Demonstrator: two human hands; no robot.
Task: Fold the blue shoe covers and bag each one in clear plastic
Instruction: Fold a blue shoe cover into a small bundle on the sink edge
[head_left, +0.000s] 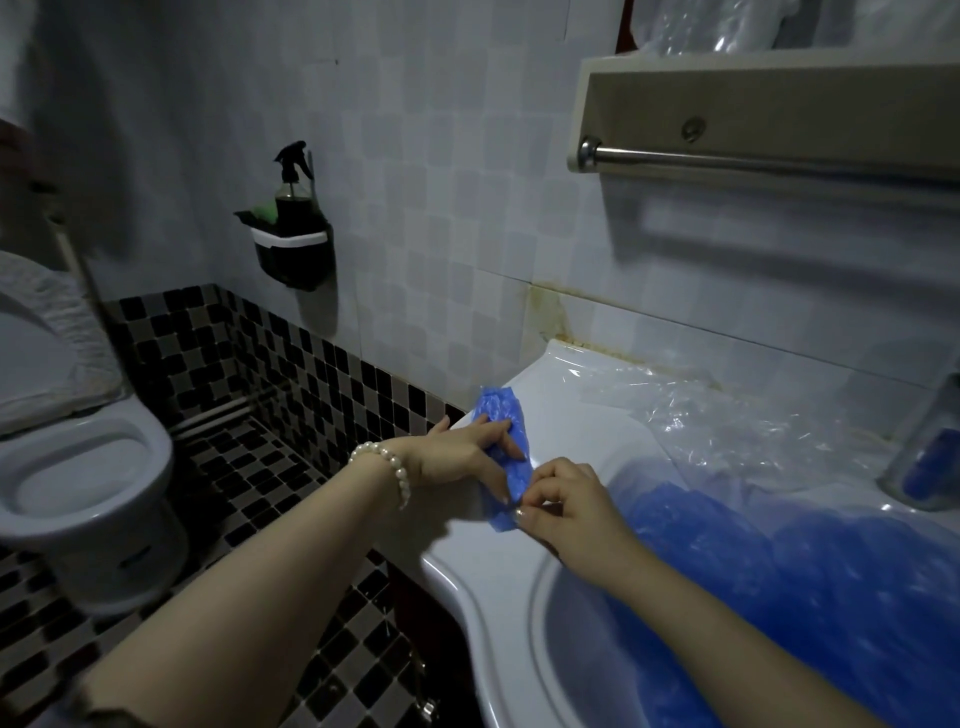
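The white sink (519, 587) basin holds a heap of blue shoe covers (810, 566), cut off at the frame's right edge. Behind the basin, crumpled clear plastic bags (727, 415) lie on the sink's rim. On the rim left of the basin lies one folded shoe cover (500, 410); the left hand (462, 452) presses it flat with straight fingers, while the right hand (566, 506) seems to pinch its near end, though blur obscures the fingertips

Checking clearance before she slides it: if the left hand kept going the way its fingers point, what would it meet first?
Probably only more of the blue shoe cover that the left hand presses flat, then bare sink rim; depth is unclear.
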